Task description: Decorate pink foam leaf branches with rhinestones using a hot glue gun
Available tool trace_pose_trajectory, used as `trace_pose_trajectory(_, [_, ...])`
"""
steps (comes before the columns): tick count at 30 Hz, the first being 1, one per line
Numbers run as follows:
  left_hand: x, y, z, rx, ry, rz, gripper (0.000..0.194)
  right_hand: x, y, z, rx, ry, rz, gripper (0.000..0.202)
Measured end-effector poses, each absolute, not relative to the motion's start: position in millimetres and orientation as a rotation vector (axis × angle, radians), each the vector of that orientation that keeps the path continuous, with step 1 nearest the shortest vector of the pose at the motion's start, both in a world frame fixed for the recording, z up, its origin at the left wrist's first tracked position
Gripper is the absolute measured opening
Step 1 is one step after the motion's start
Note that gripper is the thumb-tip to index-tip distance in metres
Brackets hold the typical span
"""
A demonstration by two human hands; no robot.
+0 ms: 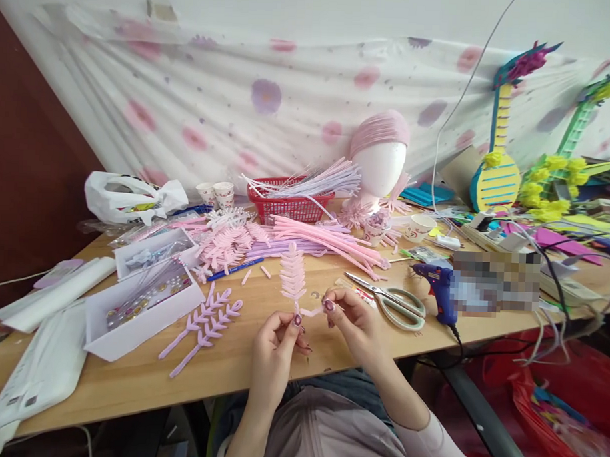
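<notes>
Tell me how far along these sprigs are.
Already done, it seems: the purple sprigs and the pink pile behind the pen. In hand: a pink sprig, its base in the left hand, the right hand holding a strip out from it. Apparently left: that strip, not wound in, and the straight pink stems.

Wooden table (129, 386) with scissors (393, 301)

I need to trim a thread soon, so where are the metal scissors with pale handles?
In the head view, the metal scissors with pale handles lie right of the right hand, beside the blue glue gun.
</notes>
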State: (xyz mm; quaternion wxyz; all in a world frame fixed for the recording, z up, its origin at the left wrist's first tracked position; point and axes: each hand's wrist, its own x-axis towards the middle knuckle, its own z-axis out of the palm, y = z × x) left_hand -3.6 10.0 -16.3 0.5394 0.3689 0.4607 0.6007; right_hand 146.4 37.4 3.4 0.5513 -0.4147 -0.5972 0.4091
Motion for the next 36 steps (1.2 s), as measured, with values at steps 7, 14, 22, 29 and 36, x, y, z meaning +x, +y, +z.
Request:
trace_pose_trajectory(7, [0.6, 5.2, -10.1, 0.877, 1.129, 1.437, 0.031, 127.0, 47.5, -1.2, -0.974, -1.395, 0.811, 0.033])
trace_pose_trajectory(14, [1.1, 4.7, -9.2, 0.861, 1.137, 1.439, 0.03, 128.8, 48.5, -6.0, -1.014, -1.404, 0.744, 0.031])
trace_pose_trajectory(22, [0.8, 4.1, -6.6, 0.871, 1.132, 1.437, 0.029, 124.7, 47.6, -5.2, -1.031, -1.43, 0.693, 0.028])
trace_pose_trajectory(29, [0.8, 3.5, -7.4, 0.891, 1.137, 1.44, 0.03, 129.7, 45.5, -3.0, -1.07, -1.502, 0.646, 0.032])
trace_pose_trajectory(36, [-0.1, 3.2, -8.4, 0.939, 1.146, 1.425, 0.028, 135.9, 43.9, 5.2, -1.085, -1.592, 0.62, 0.025])
